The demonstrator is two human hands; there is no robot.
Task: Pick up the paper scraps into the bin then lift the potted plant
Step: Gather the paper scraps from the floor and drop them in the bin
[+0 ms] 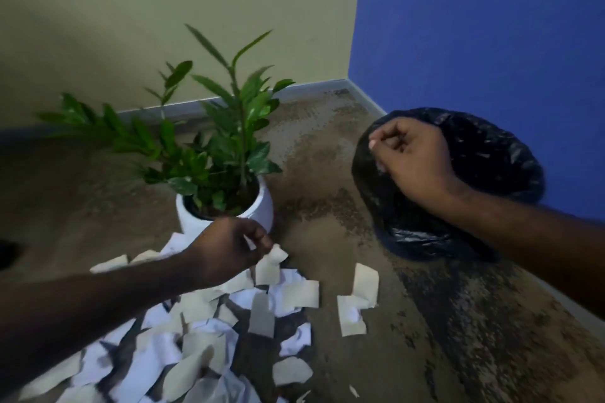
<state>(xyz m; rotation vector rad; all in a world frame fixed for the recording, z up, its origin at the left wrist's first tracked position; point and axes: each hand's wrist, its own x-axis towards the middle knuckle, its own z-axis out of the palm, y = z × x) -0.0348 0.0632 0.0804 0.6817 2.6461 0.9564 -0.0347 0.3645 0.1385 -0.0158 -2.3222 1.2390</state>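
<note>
Several white and cream paper scraps [209, 330] lie heaped on the floor at the lower left and centre. My left hand [229, 249] hovers above the heap and pinches a paper scrap [273, 258] between its fingertips. Behind it stands the potted plant [226, 203], green leaves in a white pot. My right hand [412, 160] hangs over the bin [491, 167], which is lined with a black bag, and its fingers are curled; a little white shows at the fingertips, but I cannot tell whether it holds paper.
A few loose scraps [357, 298] lie apart to the right of the heap. A beige wall [163, 10] and a blue wall [491, 26] meet in the corner behind the plant and bin. The speckled brown floor [327, 157] runs between pot and bin.
</note>
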